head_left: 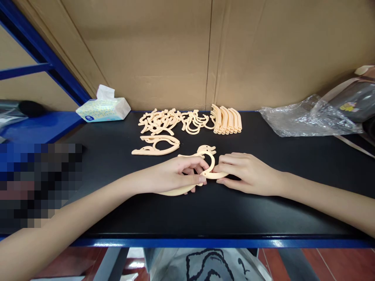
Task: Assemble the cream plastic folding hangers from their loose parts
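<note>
Both hands work over the middle of a black tabletop. My left hand (171, 173) pinches a cream plastic folding hanger (177, 192), whose long curved arm sticks out beneath the palm. From the joint at my left fingertips, a curved hook piece (216, 175) runs to my right hand (249, 173), whose thumb and fingers are closed on its end. Just behind the hands lies a small cream curved piece (206, 148), partly hidden. Further back on the left lies another folding hanger (175, 147), folded flat with its arms and hook joined.
Loose cream hook pieces (159, 120) lie heaped at the back, beside stacked hanger arms (227, 120). A tissue box (103, 108) stands back left. A crumpled clear plastic bag (304, 117) and a dark translucent bag (357, 97) lie at right. Cardboard (146, 54) walls the back.
</note>
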`<state>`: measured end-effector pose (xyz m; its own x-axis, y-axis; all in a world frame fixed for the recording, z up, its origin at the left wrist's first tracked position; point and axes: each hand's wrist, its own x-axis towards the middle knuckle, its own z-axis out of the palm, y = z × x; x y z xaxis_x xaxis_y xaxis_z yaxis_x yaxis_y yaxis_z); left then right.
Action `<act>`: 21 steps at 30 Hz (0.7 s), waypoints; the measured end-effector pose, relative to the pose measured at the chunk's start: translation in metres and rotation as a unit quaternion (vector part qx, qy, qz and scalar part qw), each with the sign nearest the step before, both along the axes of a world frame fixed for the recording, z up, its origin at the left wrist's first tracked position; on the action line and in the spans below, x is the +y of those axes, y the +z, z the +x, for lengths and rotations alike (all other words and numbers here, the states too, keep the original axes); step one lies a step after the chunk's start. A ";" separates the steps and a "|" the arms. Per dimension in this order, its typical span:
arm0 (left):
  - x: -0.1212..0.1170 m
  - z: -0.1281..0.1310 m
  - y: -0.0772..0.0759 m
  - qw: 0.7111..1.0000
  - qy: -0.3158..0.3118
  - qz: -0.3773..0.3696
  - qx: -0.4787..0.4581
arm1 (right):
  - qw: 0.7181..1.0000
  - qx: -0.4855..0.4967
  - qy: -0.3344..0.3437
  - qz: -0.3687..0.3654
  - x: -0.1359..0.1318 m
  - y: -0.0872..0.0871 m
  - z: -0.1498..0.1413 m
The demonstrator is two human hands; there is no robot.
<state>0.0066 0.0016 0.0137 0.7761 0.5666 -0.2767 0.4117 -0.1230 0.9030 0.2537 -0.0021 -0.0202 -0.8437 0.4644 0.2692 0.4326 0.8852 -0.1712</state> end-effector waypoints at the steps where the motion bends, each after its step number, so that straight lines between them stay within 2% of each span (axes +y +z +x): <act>1: 0.000 0.000 0.000 1.000 -0.001 0.001 -0.002 | 1.000 0.000 -0.001 0.001 0.000 0.000 0.000; 9: 0.000 0.000 0.001 1.000 0.004 -0.012 -0.006 | 1.000 -0.006 -0.003 0.006 -0.001 0.001 0.000; 15: 0.000 0.000 0.001 1.000 0.002 -0.012 -0.003 | 0.999 0.031 -0.006 -0.019 -0.001 0.000 -0.001; 21: -0.001 0.001 0.002 1.000 0.002 -0.022 0.005 | 1.000 0.004 -0.004 0.006 0.000 0.000 -0.001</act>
